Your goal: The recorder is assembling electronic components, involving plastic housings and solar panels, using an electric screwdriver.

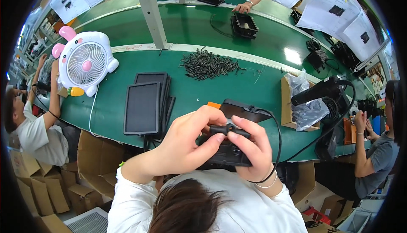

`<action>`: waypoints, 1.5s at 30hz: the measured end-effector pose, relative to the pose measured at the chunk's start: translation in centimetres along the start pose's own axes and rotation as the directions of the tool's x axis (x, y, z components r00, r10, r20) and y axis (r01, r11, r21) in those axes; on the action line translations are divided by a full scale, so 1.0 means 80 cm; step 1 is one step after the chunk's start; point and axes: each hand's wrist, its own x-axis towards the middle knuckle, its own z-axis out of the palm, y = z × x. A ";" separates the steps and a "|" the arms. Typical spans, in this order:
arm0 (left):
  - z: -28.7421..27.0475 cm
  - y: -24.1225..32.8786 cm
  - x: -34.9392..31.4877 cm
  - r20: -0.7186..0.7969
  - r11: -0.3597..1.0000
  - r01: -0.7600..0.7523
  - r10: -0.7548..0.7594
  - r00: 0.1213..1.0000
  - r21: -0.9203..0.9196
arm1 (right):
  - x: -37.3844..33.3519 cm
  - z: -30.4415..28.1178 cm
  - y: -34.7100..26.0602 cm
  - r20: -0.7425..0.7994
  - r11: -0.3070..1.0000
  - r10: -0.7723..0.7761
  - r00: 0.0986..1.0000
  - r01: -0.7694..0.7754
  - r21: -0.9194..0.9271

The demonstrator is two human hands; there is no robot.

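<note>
At the near edge of the green bench, my left hand (193, 137) and my right hand (255, 144) are closed from either side on a short black bar-shaped part (219, 129). Thumbs and fingertips press on it, with a small round hole showing near its middle. Just below lies a black rectangular housing (232, 155), partly covered by my fingers; whether a hand also grips it is hard to see. Another black housing (239, 108) with a round cable fitting sits beyond my fingertips. A black cable (279, 137) curves around my right wrist.
Stacked black panels (142, 108) lie to the left, near a white rabbit-shaped fan (86, 61). Small black parts (207, 64) form a pile farther back. Rightward are a cardboard box (286, 105) with plastic bags and a black corded tool (316, 91). Other people work around the benches.
</note>
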 end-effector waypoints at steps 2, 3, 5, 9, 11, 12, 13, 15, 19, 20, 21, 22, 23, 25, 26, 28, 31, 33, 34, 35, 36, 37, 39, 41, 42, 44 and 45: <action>0.006 -0.010 0.002 -0.028 0.994 0.025 -0.028 0.999 -0.110 | -0.017 -0.003 0.002 -0.110 0.994 0.060 0.992 -0.069 -0.080; 0.004 -0.016 0.001 -0.057 0.992 0.048 -0.055 0.997 -0.120 | -0.025 -0.006 0.003 -0.141 0.989 0.070 0.988 -0.087 -0.121; 0.002 -0.028 0.002 -0.089 0.989 0.074 -0.086 0.992 -0.129 | -0.037 -0.015 0.005 -0.193 0.988 0.112 0.975 -0.130 -0.084; 0.009 -0.049 0.012 -0.100 0.997 0.076 -0.072 0.992 0.032 | -0.048 -0.038 -0.003 -0.128 0.978 0.146 0.981 -0.163 -0.132; 0.020 -0.059 0.020 -0.147 0.987 0.041 -0.018 0.989 0.156 | -0.043 -0.030 -0.002 -0.161 0.977 0.132 0.978 -0.156 -0.147; 0.026 -0.066 0.025 -0.145 0.983 0.033 -0.006 0.989 0.182 | -0.041 -0.026 -0.002 -0.194 0.974 0.117 0.974 -0.150 -0.169; 0.030 -0.076 0.030 -0.147 0.982 0.037 -0.010 0.989 0.183 | -0.039 -0.022 0.000 -0.192 0.974 0.119 0.974 -0.151 -0.166; 0.037 -0.097 0.037 -0.030 0.974 0.107 -0.115 0.993 -0.199 | -0.034 -0.015 0.007 -0.234 0.975 0.090 0.968 -0.134 -0.178; 0.048 -0.116 0.037 0.091 0.918 0.195 -0.174 0.981 -0.345 | -0.030 -0.018 0.004 -0.200 0.965 0.095 0.975 -0.139 -0.220; 0.047 -0.113 0.036 0.092 0.914 0.247 -0.230 0.969 -0.321 | -0.033 -0.024 0.001 -0.176 0.950 0.110 0.978 -0.155 -0.270; 0.046 -0.114 0.034 0.090 0.919 0.242 -0.225 0.970 -0.312 | -0.036 -0.027 -0.001 -0.183 0.952 0.101 0.978 -0.149 -0.268; 0.046 -0.116 0.033 0.081 0.939 0.208 -0.193 0.978 -0.274 | -0.039 -0.030 -0.001 -0.165 0.958 0.113 0.980 -0.152 -0.245; 0.045 -0.117 0.033 0.073 0.956 0.173 -0.161 0.984 -0.236 | -0.042 -0.032 -0.002 -0.146 0.963 0.124 0.981 -0.155 -0.222; 0.045 -0.113 0.033 0.083 0.957 0.180 -0.165 0.983 -0.227 | -0.043 -0.033 -0.003 -0.139 0.960 0.118 0.983 -0.148 -0.236; 0.045 -0.111 0.034 0.083 0.958 0.189 -0.175 0.981 -0.216 | -0.045 -0.031 0.001 -0.148 0.959 0.116 0.982 -0.149 -0.242; 0.047 -0.109 0.035 0.063 0.972 0.166 -0.158 0.985 -0.168 | -0.047 -0.028 0.004 -0.142 0.957 0.122 0.982 -0.154 -0.247; 0.046 -0.112 0.028 0.034 0.983 0.125 -0.121 0.992 -0.133 | -0.033 -0.036 0.006 -0.027 0.963 0.021 0.999 -0.027 -0.269; 0.047 -0.111 0.022 0.023 0.984 0.111 -0.109 0.994 -0.136 | -0.037 -0.036 0.010 -0.033 0.965 -0.007 0.999 -0.002 -0.264; 0.048 -0.111 0.021 0.008 0.990 0.088 -0.088 0.996 -0.114 | -0.037 -0.039 0.011 -0.030 0.968 -0.011 0.999 0.003 -0.250; 0.049 -0.112 0.020 -0.009 0.994 0.066 -0.067 0.998 -0.092 | -0.037 -0.039 0.013 -0.026 0.968 -0.016 1.000 0.008 -0.252; 0.051 -0.114 0.021 -0.029 0.998 0.032 -0.034 0.999 -0.052 | -0.038 -0.039 0.014 -0.043 0.972 -0.017 0.999 0.006 -0.237; 0.052 -0.119 0.021 -0.037 0.998 0.031 -0.033 0.999 -0.055 | -0.038 -0.039 0.017 -0.057 0.975 -0.018 0.998 0.005 -0.220; 0.052 -0.129 0.018 -0.053 0.992 -0.036 0.030 0.998 -0.124 | -0.035 -0.037 0.022 -0.035 0.992 -0.029 0.999 0.025 -0.126; 0.057 -0.159 0.007 -0.103 0.973 -0.108 0.088 0.991 -0.202 | -0.042 -0.039 0.032 0.072 0.997 -0.004 0.997 -0.002 0.083; 0.068 -0.163 0.013 -0.060 0.952 -0.098 0.084 0.995 -0.292 | -0.044 -0.043 0.025 0.001 1.000 0.006 1.000 -0.006 0.006; 0.069 -0.173 0.006 -0.024 0.943 -0.037 0.031 0.999 -0.331 | -0.053 -0.039 0.014 -0.101 0.985 0.142 0.985 -0.150 -0.079; 0.069 -0.172 0.004 -0.039 0.941 -0.031 0.019 0.999 -0.338 | -0.053 -0.042 0.011 -0.110 0.964 0.186 0.976 -0.203 -0.173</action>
